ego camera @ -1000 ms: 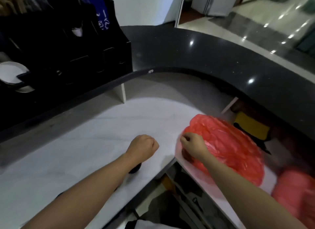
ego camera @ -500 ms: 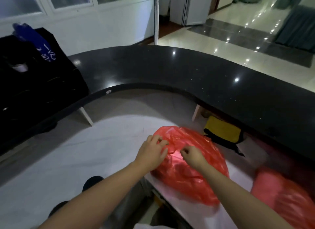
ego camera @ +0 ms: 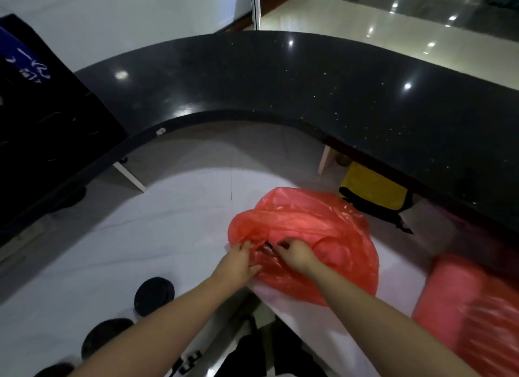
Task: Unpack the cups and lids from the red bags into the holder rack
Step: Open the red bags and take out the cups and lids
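A crumpled red plastic bag (ego camera: pixel 314 230) lies on the white counter (ego camera: pixel 157 236) in front of me. My left hand (ego camera: pixel 238 264) grips the bag's near left edge. My right hand (ego camera: pixel 295 254) pinches the plastic just beside it, and a small dark gap shows between the two hands. What is inside the bag is hidden. A second red bag (ego camera: pixel 471 306) lies at the right, blurred. Black round lids (ego camera: pixel 154 295) sit on the counter by my left forearm. The black holder rack (ego camera: pixel 42 140) stands at the far left.
A curved black raised counter top (ego camera: pixel 309 90) wraps around the back and right. Under it sits a yellow and black item (ego camera: pixel 373 189). A gap in the white counter opens below my hands.
My left hand has come over from the counter to the red bag and taken hold of its edge beside my right hand. The view has tilted down, and black lids now show at lower left.
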`<action>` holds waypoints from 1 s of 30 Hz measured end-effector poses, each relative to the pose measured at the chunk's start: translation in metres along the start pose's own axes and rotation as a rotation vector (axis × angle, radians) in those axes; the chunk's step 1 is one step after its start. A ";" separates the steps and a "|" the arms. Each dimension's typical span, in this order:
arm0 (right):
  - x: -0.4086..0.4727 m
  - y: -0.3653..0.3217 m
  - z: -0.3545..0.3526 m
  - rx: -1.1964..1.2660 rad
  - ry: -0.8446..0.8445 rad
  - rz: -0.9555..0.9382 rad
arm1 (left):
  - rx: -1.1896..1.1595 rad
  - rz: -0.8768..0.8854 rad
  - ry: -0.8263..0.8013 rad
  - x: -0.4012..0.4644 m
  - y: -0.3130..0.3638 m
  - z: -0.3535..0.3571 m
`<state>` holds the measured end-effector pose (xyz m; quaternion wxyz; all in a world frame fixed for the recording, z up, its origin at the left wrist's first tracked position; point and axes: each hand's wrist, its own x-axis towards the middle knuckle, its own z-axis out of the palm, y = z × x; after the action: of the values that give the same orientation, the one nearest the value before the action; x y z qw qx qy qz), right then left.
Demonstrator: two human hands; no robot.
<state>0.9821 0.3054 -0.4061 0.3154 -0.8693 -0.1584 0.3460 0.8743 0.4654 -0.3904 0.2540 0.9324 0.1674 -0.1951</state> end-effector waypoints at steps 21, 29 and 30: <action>0.005 -0.033 -0.040 0.023 0.129 0.237 | 0.085 0.334 -0.016 0.048 -0.007 -0.057; -0.021 -0.042 -0.076 -0.128 0.211 0.259 | 0.346 0.425 0.071 0.063 0.020 -0.084; -0.025 -0.041 -0.080 -0.128 0.217 0.294 | 0.371 0.419 0.080 0.065 0.022 -0.087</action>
<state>1.0178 0.2887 -0.3218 0.2210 -0.9335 -0.0166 0.2820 0.9637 0.5075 -0.3415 0.1068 0.9842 -0.0577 -0.1288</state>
